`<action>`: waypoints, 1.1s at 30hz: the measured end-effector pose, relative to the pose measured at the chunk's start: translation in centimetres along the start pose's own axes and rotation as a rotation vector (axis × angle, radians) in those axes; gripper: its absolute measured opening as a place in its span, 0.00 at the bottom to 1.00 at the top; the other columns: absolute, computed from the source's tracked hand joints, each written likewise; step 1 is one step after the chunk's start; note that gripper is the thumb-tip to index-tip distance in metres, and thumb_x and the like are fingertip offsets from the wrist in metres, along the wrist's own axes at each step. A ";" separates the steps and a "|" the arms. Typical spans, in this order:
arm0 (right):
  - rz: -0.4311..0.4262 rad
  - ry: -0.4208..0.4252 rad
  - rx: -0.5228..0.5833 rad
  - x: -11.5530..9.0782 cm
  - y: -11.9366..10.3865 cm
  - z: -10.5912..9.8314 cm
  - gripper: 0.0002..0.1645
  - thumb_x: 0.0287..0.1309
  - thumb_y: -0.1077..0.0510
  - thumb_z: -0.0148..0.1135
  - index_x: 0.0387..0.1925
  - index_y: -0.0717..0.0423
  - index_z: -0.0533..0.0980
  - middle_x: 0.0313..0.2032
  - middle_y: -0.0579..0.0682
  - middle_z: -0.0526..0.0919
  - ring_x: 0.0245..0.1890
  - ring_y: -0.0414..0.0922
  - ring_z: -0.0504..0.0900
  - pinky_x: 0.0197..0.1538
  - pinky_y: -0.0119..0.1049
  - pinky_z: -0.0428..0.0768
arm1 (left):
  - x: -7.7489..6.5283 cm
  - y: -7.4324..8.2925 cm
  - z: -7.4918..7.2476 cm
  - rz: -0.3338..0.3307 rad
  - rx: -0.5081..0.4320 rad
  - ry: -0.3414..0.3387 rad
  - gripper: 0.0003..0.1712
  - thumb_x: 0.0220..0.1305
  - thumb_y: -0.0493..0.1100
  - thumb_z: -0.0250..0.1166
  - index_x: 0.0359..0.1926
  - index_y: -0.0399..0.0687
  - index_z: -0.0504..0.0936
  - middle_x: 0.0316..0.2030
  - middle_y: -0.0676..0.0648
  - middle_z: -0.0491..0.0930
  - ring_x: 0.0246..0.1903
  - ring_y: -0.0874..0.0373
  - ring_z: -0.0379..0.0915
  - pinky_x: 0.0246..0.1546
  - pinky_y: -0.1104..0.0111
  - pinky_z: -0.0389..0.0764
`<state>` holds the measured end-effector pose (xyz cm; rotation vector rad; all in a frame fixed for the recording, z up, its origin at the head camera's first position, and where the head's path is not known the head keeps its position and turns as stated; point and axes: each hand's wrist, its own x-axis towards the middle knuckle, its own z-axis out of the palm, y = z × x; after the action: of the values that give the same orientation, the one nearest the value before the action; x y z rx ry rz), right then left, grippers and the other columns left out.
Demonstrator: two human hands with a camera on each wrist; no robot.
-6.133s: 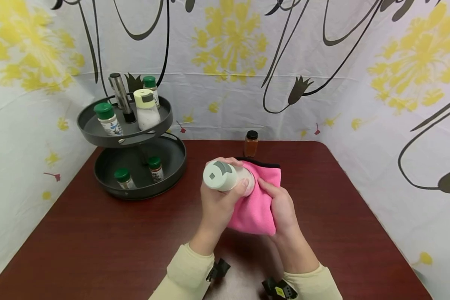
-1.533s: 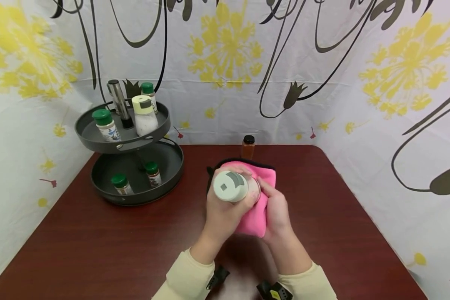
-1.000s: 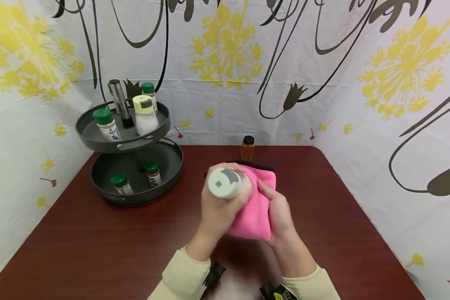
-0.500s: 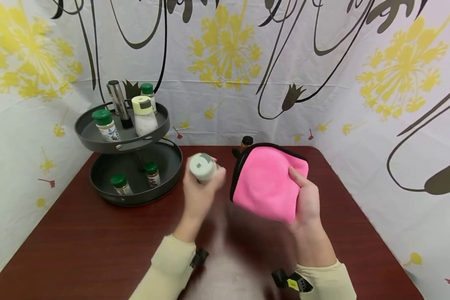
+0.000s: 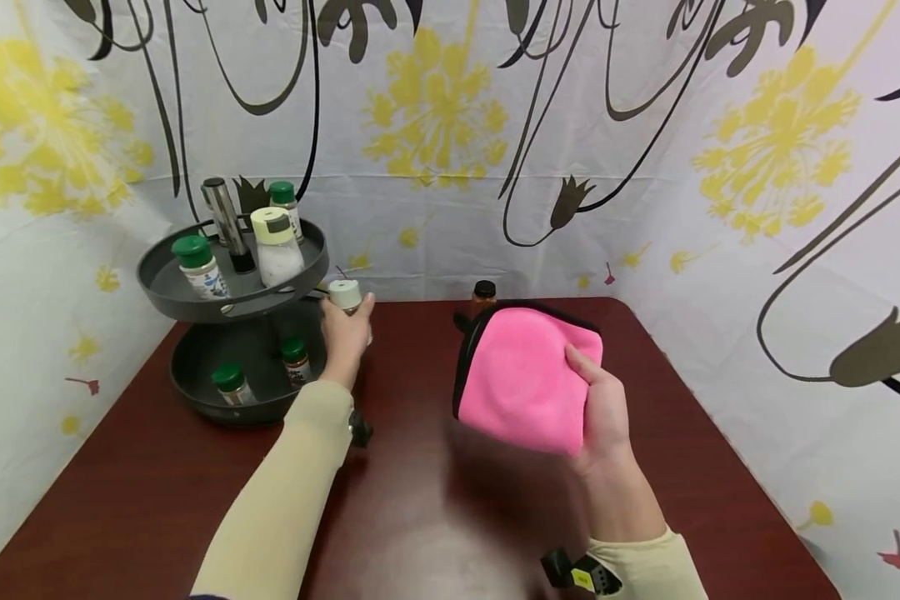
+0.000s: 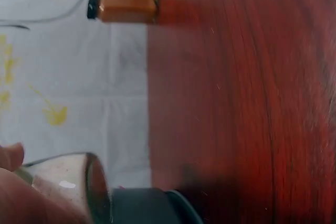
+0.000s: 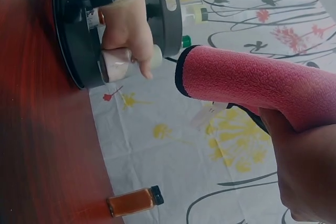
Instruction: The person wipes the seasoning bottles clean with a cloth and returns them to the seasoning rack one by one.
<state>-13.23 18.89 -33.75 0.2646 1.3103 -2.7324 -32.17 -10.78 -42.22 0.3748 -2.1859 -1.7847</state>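
My left hand (image 5: 345, 337) grips a clear seasoning shaker with a pale cap (image 5: 345, 294), at the right edge of the grey two-tier rack (image 5: 228, 310). In the left wrist view the shaker (image 6: 65, 182) has pinkish-white contents, and its base is close to the dark rack rim. The right wrist view shows the shaker (image 7: 116, 65) beside the lower tier; whether it touches the tier, I cannot tell. My right hand (image 5: 607, 417) holds a pink cloth with black edging (image 5: 528, 379) above the table, thumb on its front. Fingers behind the cloth are hidden.
The upper tier holds a green-capped jar (image 5: 200, 267), a silver cylinder (image 5: 228, 225) and a yellow-capped shaker (image 5: 276, 247), among others. Two green-capped jars (image 5: 232, 383) stand on the lower tier. Behind the cloth, an orange-brown jar with a black lid (image 5: 483, 293) stands at the table's back edge.
Earlier both hands held the shaker against the cloth. The left hand has since carried the shaker away to the left and forward to the rack. The right hand has moved right with the cloth.
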 end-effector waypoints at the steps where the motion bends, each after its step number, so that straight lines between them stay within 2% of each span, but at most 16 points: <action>1: 0.003 0.003 -0.002 0.0 0.1 0.0 0.16 0.81 0.42 0.51 0.60 0.43 0.68 0.43 0.37 0.86 0.42 0.36 0.87 0.50 0.32 0.86 | 0.4 -0.3 -0.1 -0.011 -0.018 0.023 0.51 0.76 0.61 0.64 0.82 0.41 0.49 0.72 0.30 0.67 0.74 0.36 0.65 0.77 0.44 0.65; 5: 0.008 0.005 -0.006 -0.1 0.4 0.0 0.17 0.81 0.42 0.51 0.61 0.42 0.67 0.45 0.37 0.86 0.43 0.36 0.86 0.50 0.33 0.86 | 1.1 -1.4 -0.3 -0.002 -0.099 0.101 0.52 0.76 0.60 0.65 0.84 0.43 0.47 0.75 0.32 0.64 0.78 0.40 0.60 0.80 0.48 0.61; 10: 0.002 -0.023 0.012 -0.2 0.5 0.1 0.16 0.81 0.42 0.51 0.60 0.43 0.68 0.44 0.38 0.86 0.42 0.37 0.86 0.50 0.33 0.86 | 0.8 -2.2 -0.5 0.062 -0.166 0.149 0.52 0.74 0.59 0.67 0.84 0.46 0.48 0.75 0.33 0.63 0.77 0.41 0.62 0.79 0.49 0.63; 15: -0.004 -0.042 -0.003 -0.2 0.3 0.3 0.17 0.81 0.41 0.50 0.61 0.43 0.68 0.46 0.38 0.85 0.44 0.37 0.86 0.51 0.33 0.86 | 0.0 -2.5 -1.0 0.088 -0.124 0.146 0.53 0.74 0.59 0.67 0.84 0.46 0.47 0.76 0.33 0.63 0.77 0.40 0.61 0.79 0.47 0.62; 24: -0.003 -0.038 -0.033 -0.2 0.4 0.4 0.17 0.81 0.41 0.50 0.60 0.43 0.68 0.44 0.38 0.86 0.42 0.37 0.86 0.49 0.33 0.87 | -1.3 -2.7 -2.8 0.065 -0.113 0.146 0.52 0.73 0.57 0.69 0.84 0.47 0.49 0.75 0.34 0.65 0.77 0.40 0.61 0.79 0.46 0.62; 30: 0.007 -0.067 0.004 -0.4 0.8 0.5 0.15 0.82 0.42 0.50 0.56 0.45 0.71 0.42 0.39 0.87 0.41 0.38 0.87 0.49 0.34 0.87 | -0.5 -2.4 -3.0 0.132 -0.019 0.139 0.50 0.69 0.60 0.72 0.81 0.46 0.60 0.73 0.34 0.69 0.75 0.39 0.64 0.77 0.46 0.65; 33: 0.006 -0.055 -0.009 -0.5 1.0 0.4 0.15 0.81 0.42 0.50 0.58 0.44 0.70 0.43 0.39 0.87 0.42 0.37 0.87 0.50 0.34 0.86 | 0.2 -2.5 -3.4 0.125 0.014 0.157 0.47 0.68 0.59 0.74 0.78 0.46 0.65 0.71 0.33 0.70 0.74 0.38 0.65 0.77 0.46 0.65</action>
<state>-12.65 17.96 -34.14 0.1907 1.3050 -2.7082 -31.04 -14.41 -44.05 0.3603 -2.0672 -1.6183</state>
